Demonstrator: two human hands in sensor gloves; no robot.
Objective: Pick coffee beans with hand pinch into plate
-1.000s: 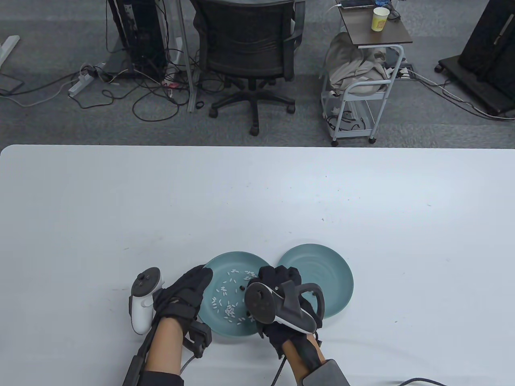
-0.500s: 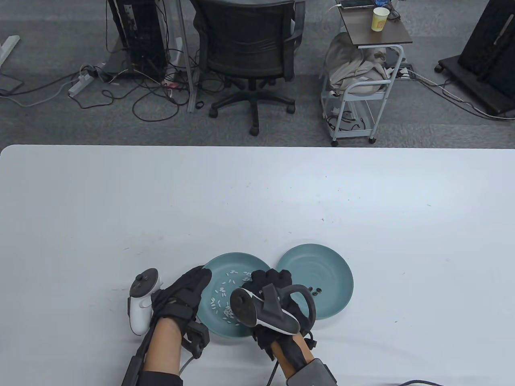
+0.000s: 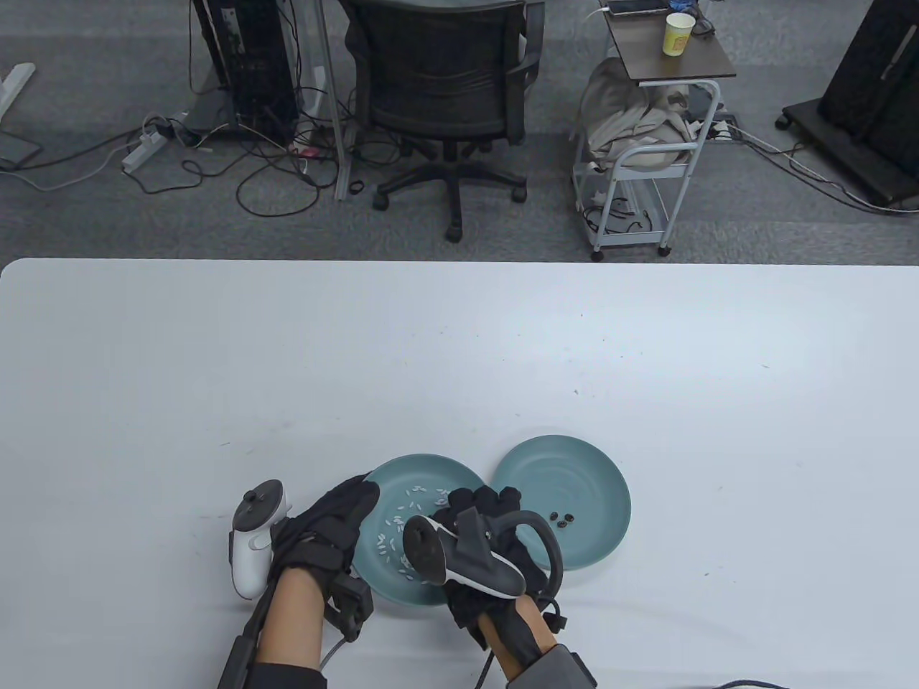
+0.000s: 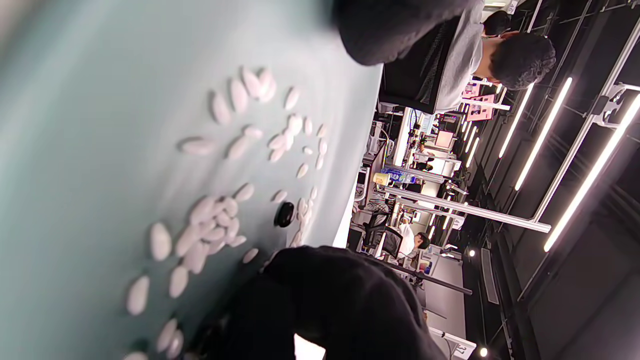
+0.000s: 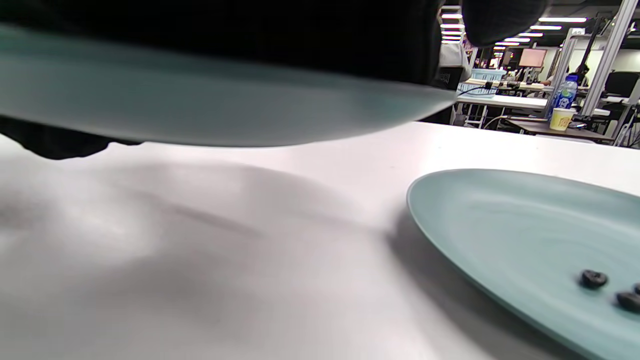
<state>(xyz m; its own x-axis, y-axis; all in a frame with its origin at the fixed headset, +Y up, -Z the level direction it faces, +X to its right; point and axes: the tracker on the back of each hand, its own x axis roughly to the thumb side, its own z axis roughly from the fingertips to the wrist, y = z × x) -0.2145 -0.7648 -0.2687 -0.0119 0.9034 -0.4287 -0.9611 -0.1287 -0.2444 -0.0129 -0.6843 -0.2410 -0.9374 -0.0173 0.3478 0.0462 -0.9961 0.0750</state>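
Right now my left hand [image 3: 327, 527] rests on the near-left rim of the left plate [image 3: 402, 474], fingers laid over its edge and touching it; whether they actually grip the rim I cannot tell. That plate sits on the white counter [image 3: 459, 344] and holds a scatter of white grains [image 3: 391, 542], with one dark coffee bean [image 4: 285, 214] lying among them near the plate's far side, as my left wrist view shows. My right hand [image 3: 488, 531] is over the right part of this same plate, knuckles up, fingertips [image 3: 481, 497] pointing down toward the grains; the tracker on its back hides the tips from above, and the wrist views show only dark glove, so I cannot tell how far the fingers are parted or whether they have hold of anything. Just beside it, the right plate [image 3: 574, 466] lies flat on the counter, its rim close to the left plate's, touching or not I cannot tell. Three coffee beans [image 3: 561, 517] lie together in the right plate, near its middle on my side; two of them show clearly in my right wrist view, apart from my fingers.
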